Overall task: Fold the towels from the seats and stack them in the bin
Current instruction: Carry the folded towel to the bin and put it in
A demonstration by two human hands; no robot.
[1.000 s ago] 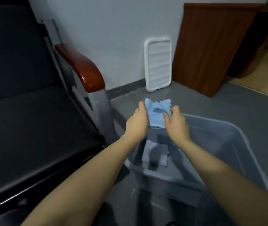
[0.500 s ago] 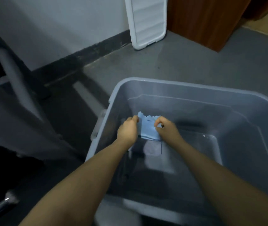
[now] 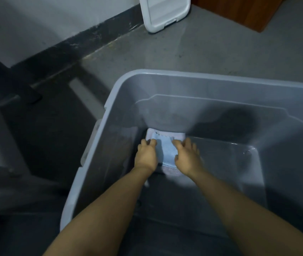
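Towels first: you have 2 in the bin (image 3: 121, 84) now, judging by what shows. The pale pink towel (image 3: 172, 171) lies flat on the bin floor close to the left wall, and the folded blue towel (image 3: 166, 151) sits on top of it, squared up well enough that pink shows only along the far and near edges.

Going left to right, your left hand (image 3: 146, 157) is on the left edge of the blue towel with its fingers curled over that edge; whether they still pinch the cloth or merely rest on it, I cannot tell. Your right hand (image 3: 186, 157) is on the towel's right edge, fingers spread and loosely bent, lying on the cloth rather than wrapped round it.

So the placing of this towel looks all but done: it is down on the stack, and what remains of this step is to let go and lift both hands clear without dragging the top towel askew. The seats are out of view, so I cannot say how many towels are left to fold. The rest of the bin floor, toward the right wall, holds no towel that I can see.
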